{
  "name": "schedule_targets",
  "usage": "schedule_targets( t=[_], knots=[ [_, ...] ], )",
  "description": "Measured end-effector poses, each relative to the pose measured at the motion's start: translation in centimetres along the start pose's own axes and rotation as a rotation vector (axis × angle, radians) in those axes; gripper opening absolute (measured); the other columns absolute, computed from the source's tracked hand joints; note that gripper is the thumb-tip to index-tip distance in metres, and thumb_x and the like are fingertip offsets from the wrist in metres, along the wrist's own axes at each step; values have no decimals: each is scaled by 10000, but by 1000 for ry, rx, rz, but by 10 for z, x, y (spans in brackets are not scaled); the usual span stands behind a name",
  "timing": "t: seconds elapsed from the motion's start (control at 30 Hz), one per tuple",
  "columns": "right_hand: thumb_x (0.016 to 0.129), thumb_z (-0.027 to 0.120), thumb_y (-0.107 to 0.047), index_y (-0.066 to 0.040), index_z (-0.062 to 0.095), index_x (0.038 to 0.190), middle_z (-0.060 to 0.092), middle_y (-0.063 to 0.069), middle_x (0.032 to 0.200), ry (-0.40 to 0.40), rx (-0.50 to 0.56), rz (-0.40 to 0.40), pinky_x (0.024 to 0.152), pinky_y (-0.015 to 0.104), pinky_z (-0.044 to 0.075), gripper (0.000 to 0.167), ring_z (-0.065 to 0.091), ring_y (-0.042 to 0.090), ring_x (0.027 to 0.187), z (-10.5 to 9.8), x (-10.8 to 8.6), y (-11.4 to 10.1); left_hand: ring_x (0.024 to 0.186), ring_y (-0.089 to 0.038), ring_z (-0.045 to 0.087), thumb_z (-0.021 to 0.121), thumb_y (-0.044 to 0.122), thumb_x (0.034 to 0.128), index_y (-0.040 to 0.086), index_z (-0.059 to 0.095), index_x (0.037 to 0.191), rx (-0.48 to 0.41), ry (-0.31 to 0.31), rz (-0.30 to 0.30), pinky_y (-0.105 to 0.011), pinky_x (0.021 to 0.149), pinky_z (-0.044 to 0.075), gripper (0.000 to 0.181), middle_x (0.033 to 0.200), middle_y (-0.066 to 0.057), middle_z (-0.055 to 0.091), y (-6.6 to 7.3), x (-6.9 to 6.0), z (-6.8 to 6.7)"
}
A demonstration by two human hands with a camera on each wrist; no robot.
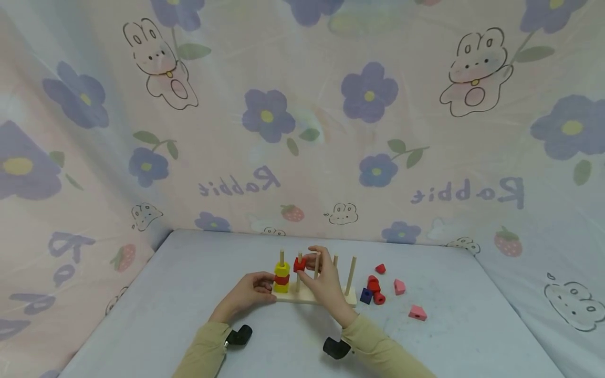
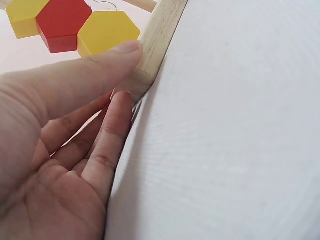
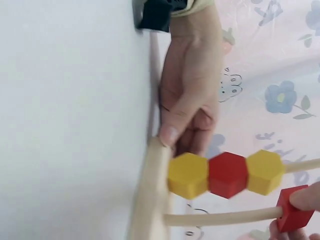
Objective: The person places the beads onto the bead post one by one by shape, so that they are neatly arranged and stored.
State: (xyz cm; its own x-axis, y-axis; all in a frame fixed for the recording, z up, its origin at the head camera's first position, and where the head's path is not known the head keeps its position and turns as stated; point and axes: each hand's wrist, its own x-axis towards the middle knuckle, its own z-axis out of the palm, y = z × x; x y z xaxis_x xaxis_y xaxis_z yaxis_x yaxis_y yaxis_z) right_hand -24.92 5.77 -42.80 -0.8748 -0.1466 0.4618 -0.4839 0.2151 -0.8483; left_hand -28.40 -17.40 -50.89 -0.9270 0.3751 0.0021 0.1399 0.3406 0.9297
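Observation:
My left hand (image 1: pixel 247 291) holds the left end of a wooden peg stand's base (image 1: pixel 298 298), thumb on top and fingers at its end in the left wrist view. On the leftmost peg a red hexagonal block (image 3: pixel 228 174) sits between a lower yellow hexagonal block (image 3: pixel 188 175) and an upper yellow hexagonal block (image 3: pixel 265 171). My right hand (image 1: pixel 327 284) pinches a red block (image 1: pixel 299 265) near the top of the second peg (image 3: pixel 225 217). The peg's tip shows above that block in the head view, while the stand's middle is partly hidden behind my right hand.
Right of the stand lie several loose red blocks (image 1: pixel 373 284), a dark blue block (image 1: pixel 366 295) and two pink blocks, one farther back (image 1: pixel 399 286) and one nearer (image 1: pixel 418 313). A patterned curtain (image 1: pixel 312 157) hangs behind the white table (image 1: pixel 212 252).

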Motion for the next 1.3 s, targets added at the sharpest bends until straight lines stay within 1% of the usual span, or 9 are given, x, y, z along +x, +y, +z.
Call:
schedule_targets(
  t=[0.13, 0.23, 0.33, 0.57, 0.8, 0.87, 0.97, 1.13, 1.3],
  knots=[
    [805, 718, 67, 42, 512, 1178, 612, 191, 1080, -17, 12, 118, 870, 497, 483, 427, 607, 354, 954, 6, -5, 35, 846, -198, 582, 796, 104, 781, 6, 595, 1212, -22, -9, 24, -232, 756, 505, 486, 976, -82, 603, 0, 0, 0],
    [813, 722, 28, 32, 570, 1134, 624, 149, 1072, -45, 23, 194, 856, 419, 500, 355, 609, 307, 968, 9, -10, 49, 834, -203, 582, 793, 69, 775, -20, 593, 1197, -40, -22, 49, -229, 740, 508, 475, 957, -100, 601, -1, 1, 0],
    [810, 707, 36, 29, 596, 1100, 633, 135, 1052, -64, 41, 236, 839, 364, 507, 310, 609, 291, 975, 10, -14, 56, 830, -204, 581, 795, 54, 768, -23, 595, 1193, -52, -25, 54, -225, 738, 508, 476, 947, -103, 600, -2, 2, 0],
    [793, 682, 87, 47, 590, 1087, 620, 144, 1048, -81, 0, 236, 846, 392, 501, 310, 599, 283, 962, 12, -19, 60, 817, -195, 578, 792, 49, 770, -26, 591, 1200, -57, -24, 40, -226, 729, 509, 480, 944, -103, 596, -1, 2, 0],
    [800, 674, 97, 54, 582, 1103, 616, 157, 1072, -80, 15, 252, 875, 423, 491, 319, 596, 308, 999, 13, -18, 60, 821, -199, 574, 795, 56, 769, -22, 588, 1206, -61, -17, 29, -226, 732, 503, 489, 941, -88, 594, 0, 1, -1],
    [800, 656, 122, 89, 570, 1099, 608, 207, 1074, -84, 28, 253, 888, 469, 480, 313, 589, 360, 1012, 11, -19, 49, 822, -199, 573, 795, 55, 769, -27, 586, 1206, -63, -18, 31, -225, 733, 503, 491, 941, -87, 593, -1, 1, -1],
    [802, 649, 126, 96, 565, 1115, 603, 232, 1096, -87, 25, 249, 899, 490, 471, 325, 582, 392, 1038, 10, -20, 47, 828, -201, 573, 796, 62, 770, -25, 585, 1210, -62, -15, 28, -226, 738, 505, 496, 956, -90, 597, -1, 2, 0],
    [794, 705, 67, 66, 512, 1244, 574, 217, 1215, -139, -22, 227, 988, 479, 403, 490, 522, 384, 1171, 0, -27, 55, 837, -203, 570, 796, 71, 771, -15, 585, 1215, -59, -16, 24, -227, 743, 505, 499, 972, -101, 599, -1, 2, 0],
    [803, 725, 16, 67, 379, 1386, 473, 264, 1345, -237, -50, 213, 1028, 506, 337, 680, 431, 406, 1262, -21, -39, 44, 828, -201, 569, 799, 58, 764, -20, 588, 1204, -49, -15, 36, -228, 742, 501, 495, 956, -101, 594, 0, 1, -1]
  ],
)
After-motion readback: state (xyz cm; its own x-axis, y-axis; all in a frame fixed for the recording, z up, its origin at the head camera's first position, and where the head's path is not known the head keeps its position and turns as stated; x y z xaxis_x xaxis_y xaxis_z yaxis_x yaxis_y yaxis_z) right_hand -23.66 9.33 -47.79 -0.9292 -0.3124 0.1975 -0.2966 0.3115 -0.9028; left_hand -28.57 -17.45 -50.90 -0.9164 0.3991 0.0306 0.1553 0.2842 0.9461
